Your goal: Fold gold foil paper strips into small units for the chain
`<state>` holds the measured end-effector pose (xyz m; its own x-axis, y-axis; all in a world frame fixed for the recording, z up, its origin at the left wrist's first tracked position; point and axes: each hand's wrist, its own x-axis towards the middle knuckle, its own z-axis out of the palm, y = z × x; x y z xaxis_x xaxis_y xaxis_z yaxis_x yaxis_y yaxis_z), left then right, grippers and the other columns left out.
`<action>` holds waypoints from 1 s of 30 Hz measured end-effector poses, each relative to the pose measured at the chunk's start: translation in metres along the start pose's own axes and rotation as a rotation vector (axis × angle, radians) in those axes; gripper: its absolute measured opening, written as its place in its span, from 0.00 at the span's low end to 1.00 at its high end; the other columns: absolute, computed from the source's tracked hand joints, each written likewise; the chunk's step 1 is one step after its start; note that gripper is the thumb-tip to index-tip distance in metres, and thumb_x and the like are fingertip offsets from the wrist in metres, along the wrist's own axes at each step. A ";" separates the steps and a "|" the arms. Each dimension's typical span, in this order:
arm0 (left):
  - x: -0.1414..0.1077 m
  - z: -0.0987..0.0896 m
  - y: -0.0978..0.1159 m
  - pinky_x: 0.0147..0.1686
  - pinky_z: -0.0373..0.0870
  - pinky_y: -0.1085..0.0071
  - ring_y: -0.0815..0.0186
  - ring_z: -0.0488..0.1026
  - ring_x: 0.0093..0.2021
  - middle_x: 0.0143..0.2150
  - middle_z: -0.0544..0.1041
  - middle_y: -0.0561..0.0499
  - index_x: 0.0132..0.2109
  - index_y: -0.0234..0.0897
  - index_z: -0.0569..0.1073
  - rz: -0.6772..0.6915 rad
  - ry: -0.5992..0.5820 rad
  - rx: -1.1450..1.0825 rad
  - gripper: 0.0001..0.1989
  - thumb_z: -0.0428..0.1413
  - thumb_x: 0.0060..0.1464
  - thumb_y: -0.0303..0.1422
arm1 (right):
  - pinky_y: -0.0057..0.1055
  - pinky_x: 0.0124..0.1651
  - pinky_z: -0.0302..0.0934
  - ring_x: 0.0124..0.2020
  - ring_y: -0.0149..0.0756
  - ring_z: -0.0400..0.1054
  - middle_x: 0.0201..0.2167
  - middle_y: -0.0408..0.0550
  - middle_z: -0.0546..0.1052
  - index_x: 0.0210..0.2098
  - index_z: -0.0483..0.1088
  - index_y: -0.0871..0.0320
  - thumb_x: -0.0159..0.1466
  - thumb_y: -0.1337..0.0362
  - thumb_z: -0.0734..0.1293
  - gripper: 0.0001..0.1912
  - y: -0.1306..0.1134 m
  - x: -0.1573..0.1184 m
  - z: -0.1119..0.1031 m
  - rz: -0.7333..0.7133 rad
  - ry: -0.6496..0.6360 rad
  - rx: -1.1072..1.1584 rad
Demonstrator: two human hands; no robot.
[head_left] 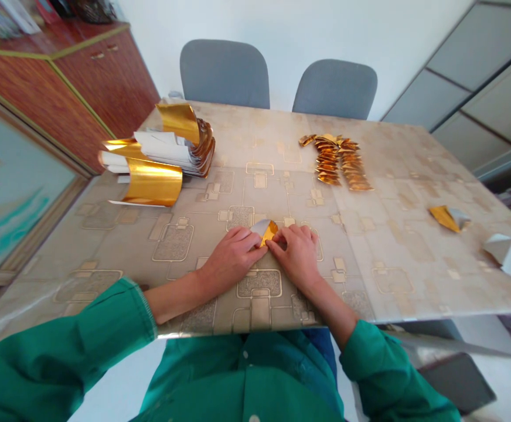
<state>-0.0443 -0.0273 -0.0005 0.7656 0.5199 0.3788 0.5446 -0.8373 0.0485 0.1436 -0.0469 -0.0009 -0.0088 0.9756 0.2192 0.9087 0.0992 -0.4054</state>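
Observation:
A small piece of gold foil paper [269,231], partly folded with its pale back showing, lies on the table near its front edge. My left hand [235,249] pinches its left side, fingers curled and thumb tip along the lower edge. On the other side my right hand [297,249] has thumb and fingers closed on the right part of the same paper. The two thumbs nearly meet at the paper's lower edge. The fingers hide some of its outline.
Stacked gold and white sheets [154,183] stand at the left of the patterned table [255,193]. Two rows of folded gold pieces [328,161] lie toward the back right. A gold folded scrap [445,218] and white paper [508,255] rest farther right. Two grey chairs [224,73] stand behind.

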 end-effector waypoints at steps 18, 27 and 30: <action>-0.020 -0.016 0.008 0.46 0.64 0.61 0.59 0.66 0.42 0.40 0.74 0.46 0.46 0.34 0.77 -0.081 -0.005 -0.027 0.09 0.52 0.64 0.29 | 0.36 0.41 0.48 0.37 0.41 0.63 0.31 0.43 0.75 0.30 0.69 0.55 0.64 0.64 0.69 0.07 0.011 0.003 -0.002 0.016 -0.042 0.077; -0.005 -0.010 0.004 0.46 0.64 0.61 0.60 0.66 0.41 0.40 0.75 0.47 0.48 0.38 0.76 -0.041 0.056 0.114 0.09 0.52 0.65 0.30 | 0.38 0.41 0.49 0.37 0.42 0.63 0.30 0.46 0.75 0.26 0.67 0.55 0.61 0.65 0.68 0.08 0.004 0.002 0.003 -0.008 0.044 -0.041; -0.002 -0.006 0.004 0.47 0.64 0.60 0.59 0.66 0.41 0.40 0.74 0.46 0.47 0.37 0.76 -0.031 0.023 0.155 0.08 0.53 0.65 0.30 | 0.38 0.41 0.50 0.37 0.42 0.63 0.30 0.46 0.75 0.27 0.67 0.55 0.62 0.65 0.67 0.08 0.005 0.001 0.004 -0.011 0.046 -0.027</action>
<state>-0.0455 -0.0329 0.0051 0.7404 0.5400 0.4002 0.6158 -0.7836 -0.0819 0.1465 -0.0447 -0.0060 -0.0001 0.9645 0.2642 0.9198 0.1038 -0.3785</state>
